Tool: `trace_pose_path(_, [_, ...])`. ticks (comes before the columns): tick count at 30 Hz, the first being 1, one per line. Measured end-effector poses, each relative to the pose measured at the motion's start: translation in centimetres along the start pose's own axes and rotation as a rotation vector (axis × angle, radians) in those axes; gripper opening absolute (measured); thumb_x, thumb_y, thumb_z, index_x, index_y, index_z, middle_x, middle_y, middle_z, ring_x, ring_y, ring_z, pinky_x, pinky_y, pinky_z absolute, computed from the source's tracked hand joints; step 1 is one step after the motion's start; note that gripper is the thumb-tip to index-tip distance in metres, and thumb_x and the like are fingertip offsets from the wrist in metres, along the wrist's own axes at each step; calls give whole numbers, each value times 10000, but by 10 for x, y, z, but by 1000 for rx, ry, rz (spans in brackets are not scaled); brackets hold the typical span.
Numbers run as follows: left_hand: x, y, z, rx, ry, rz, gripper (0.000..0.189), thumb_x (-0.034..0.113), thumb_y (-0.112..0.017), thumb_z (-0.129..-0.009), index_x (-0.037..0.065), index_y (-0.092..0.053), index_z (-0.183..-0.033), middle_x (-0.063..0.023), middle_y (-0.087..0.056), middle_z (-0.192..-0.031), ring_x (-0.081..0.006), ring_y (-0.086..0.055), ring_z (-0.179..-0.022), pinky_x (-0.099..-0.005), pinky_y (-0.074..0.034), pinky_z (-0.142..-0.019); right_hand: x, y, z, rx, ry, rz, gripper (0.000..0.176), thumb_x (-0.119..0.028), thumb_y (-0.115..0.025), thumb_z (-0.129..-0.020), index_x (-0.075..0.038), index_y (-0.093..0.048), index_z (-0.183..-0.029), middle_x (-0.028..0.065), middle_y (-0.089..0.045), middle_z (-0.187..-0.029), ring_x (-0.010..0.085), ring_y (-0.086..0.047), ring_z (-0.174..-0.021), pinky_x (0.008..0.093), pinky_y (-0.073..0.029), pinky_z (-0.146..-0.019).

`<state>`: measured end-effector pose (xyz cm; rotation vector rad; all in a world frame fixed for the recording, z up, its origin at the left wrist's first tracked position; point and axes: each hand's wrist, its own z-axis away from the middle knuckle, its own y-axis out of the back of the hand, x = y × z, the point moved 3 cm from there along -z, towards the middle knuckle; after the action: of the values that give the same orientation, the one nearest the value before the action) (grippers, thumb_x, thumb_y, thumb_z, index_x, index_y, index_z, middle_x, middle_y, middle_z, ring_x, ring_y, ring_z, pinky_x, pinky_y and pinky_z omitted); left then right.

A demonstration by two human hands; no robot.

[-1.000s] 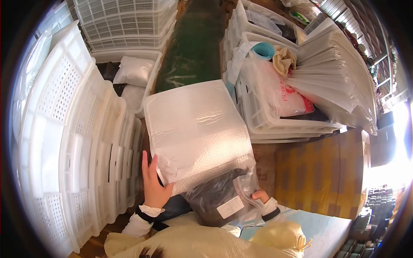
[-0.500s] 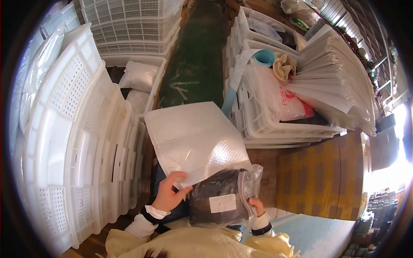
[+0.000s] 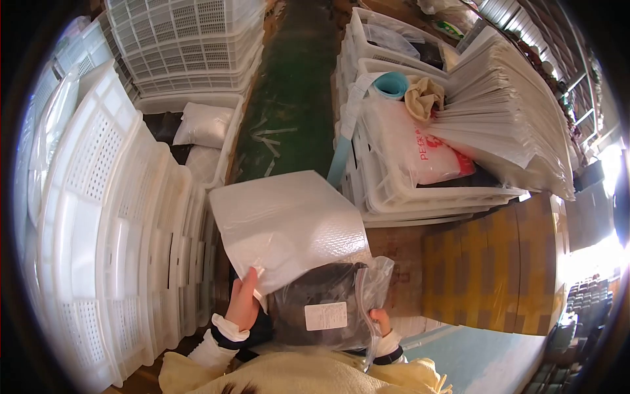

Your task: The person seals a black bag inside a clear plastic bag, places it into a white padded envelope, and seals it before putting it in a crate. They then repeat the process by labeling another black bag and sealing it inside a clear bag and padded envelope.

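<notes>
My left hand [image 3: 244, 303] is closed on the lower left corner of a white padded mailer [image 3: 289, 226], its fingers bent at the edge. The mailer lies tilted in front of me, with a shiny bubble-textured surface. Below it, and partly covered by its lower edge, is a clear zip bag [image 3: 295, 293] with something dark folded inside. A white printed label [image 3: 326, 316] sits on the bag's front. My right hand [image 3: 380, 321] grips the bag's right side, close to the zip strip; the plastic hides part of its fingers.
Stacked white plastic crates [image 3: 98, 217] rise on the left, and a crate behind them holds white packets [image 3: 205, 125]. To the right, more crates [image 3: 394, 194] carry a pile of white mailers [image 3: 505, 118] and a blue roll [image 3: 391, 85]. Taped cartons [image 3: 489, 269] stand below.
The mailer and the bag have shifted a little to the left in view. My left hand has turned more upright at the mailer's corner, while my right hand keeps its hold.
</notes>
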<state>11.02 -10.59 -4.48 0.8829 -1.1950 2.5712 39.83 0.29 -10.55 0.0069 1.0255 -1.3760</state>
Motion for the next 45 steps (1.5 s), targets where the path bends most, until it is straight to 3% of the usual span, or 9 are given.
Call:
trace_pose_path(3, [-8,18,6,51,-97,-327,460,189,-555,-894,48,-385,-1298,-75,-486,-1257,-211,-469,-1145,-337,-373,-954,-1,-10,1,-64,-80,-49,707,-166,-669,-672,-27,-379,-1302,110,-584,-1087,200,-608,-890,284,-515,-736])
trace_pose_path(11, [-20,47,3,-142,297,-36,682,137,-650,-729,48,-350,-1335,-101,-486,-1280,-268,-473,-1166,-413,-384,-984,-21,-62,-1,-204,-71,5,797,-119,-700,-681,-25,-289,-1357,105,-486,-1235,206,-490,-1122,318,-396,-952])
trace_pose_path(18, [-10,31,7,-186,200,-227,800,1,-682,-605,34,-347,-1331,-111,-496,-1255,-268,-468,-1160,-391,-387,-974,-37,-102,15,-95,497,647,1036,-186,-805,-659,-19,-121,-1420,153,-372,-1329,217,-362,-1223,331,-297,-1014])
trace_pose_path(21, [-10,33,6,-140,214,-204,800,4,-696,-616,51,-345,-1333,-83,-473,-1268,-237,-432,-1177,-351,-349,-980,-41,-116,23,1,654,885,946,-234,-800,-668,-47,-240,-1407,207,-400,-1278,258,-417,-1175,355,-346,-976])
trace_pose_path(24, [-11,30,7,-50,234,-201,782,22,-701,-614,40,-357,-1316,-89,-490,-1235,-237,-454,-1144,-347,-361,-963,-66,-132,37,94,863,1638,754,-265,-786,-674,-65,-442,-1314,232,-424,-1212,307,-461,-1084,384,-397,-905])
trace_pose_path(29, [-13,29,5,-71,197,-248,766,57,-710,-624,26,-360,-1305,-93,-516,-1192,-237,-491,-1098,-343,-391,-927,-89,-119,-2,26,1051,1454,260,-118,-691,-747,-23,-600,-971,141,-541,-880,265,-552,-770,319,-458,-666])
trace_pose_path(32, [-11,24,8,-58,181,-247,765,67,-713,-630,23,-358,-1306,-97,-519,-1191,-237,-495,-1096,-345,-393,-924,-105,-130,-15,82,580,1352,180,-86,-675,-753,-15,-597,-899,132,-532,-846,274,-548,-736,330,-457,-646])
trace_pose_path(38, [-10,21,10,-62,157,-225,759,45,-713,-642,22,-357,-1312,-98,-493,-1232,-228,-476,-1123,-343,-384,-938,-105,-139,-22,-270,1083,1599,247,6,-628,-661,-73,-639,-895,89,-519,-925,264,-509,-847,355,-437,-738])
trace_pose_path(45, [-12,27,6,-200,143,-387,839,-45,-731,-612,35,-331,-1345,-70,-453,-1285,-214,-425,-1173,-322,-359,-958,-89,-156,-17,-221,1030,1877,334,-22,-576,-622,-128,-652,-930,82,-504,-959,271,-476,-880,367,-381,-753])
